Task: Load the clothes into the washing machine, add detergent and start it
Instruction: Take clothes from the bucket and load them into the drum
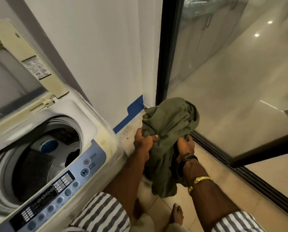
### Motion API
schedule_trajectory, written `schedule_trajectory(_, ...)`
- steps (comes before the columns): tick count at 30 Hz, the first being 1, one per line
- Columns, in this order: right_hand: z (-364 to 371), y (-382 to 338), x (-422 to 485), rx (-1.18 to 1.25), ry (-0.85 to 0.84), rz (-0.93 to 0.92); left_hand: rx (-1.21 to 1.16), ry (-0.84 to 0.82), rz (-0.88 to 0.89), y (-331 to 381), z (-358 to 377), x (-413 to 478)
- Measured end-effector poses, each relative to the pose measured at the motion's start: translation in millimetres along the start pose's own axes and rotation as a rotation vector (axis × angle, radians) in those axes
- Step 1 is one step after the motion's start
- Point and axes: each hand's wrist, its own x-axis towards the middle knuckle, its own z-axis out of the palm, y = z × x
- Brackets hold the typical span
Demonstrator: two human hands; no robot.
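Head view: the left hand [142,139] and right hand [185,146] both grip a bunched green garment [170,129], held right of the washer [96,129]; its lid [22,64] stands open. To load it well, gather the hanging tail first; then swing it left over the drum [31,158] and drop it clear of the rim.

A person in short sleeves with grey and white stripes, the left sleeve [98,213] and the right sleeve [236,221] both ending above the elbow, forearms bare. The left hand [142,140] wears nothing at the wrist. Behind the right hand [185,145], dark cord bands [187,158] wrap the wrist, with a gold bangle [202,179] further up the forearm and a second gold piece [190,189] just beside it. A bare foot [177,215] shows below, next to olive-coloured trousers [143,222].
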Motion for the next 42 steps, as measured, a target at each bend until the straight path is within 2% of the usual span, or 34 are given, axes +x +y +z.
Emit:
schedule_trajectory(11, -14.1, -52.7, -64.0, 0.116, -0.052, -0.141, -0.167, 0.091, 0.087, 29.9, -9.9, -50.4)
schedule_trajectory(15, -14.5, -78.5, -88.0, 0.192, -0.128, -0.207, -0.222, 0.123, 0.165, 52.9, -19.5, -80.3)
schedule_trajectory(21, -3.2, -102.6, -69.1, 0.131, -0.109, -0.286, -0.301, 0.165, 0.267, 88.7, -33.4, -112.4)
schedule_trajectory(26, -5.4, -148.7, -132.4, 0.170, -0.162, -0.372, -0.371, 0.178, 0.359, 117.8, -47.0, -133.0)
schedule_trajectory(42, 28.0, -205.1, -203.9, 0.128, -0.346, -0.484, -0.512, 0.278, 0.526, 168.3, -109.5, -178.9)
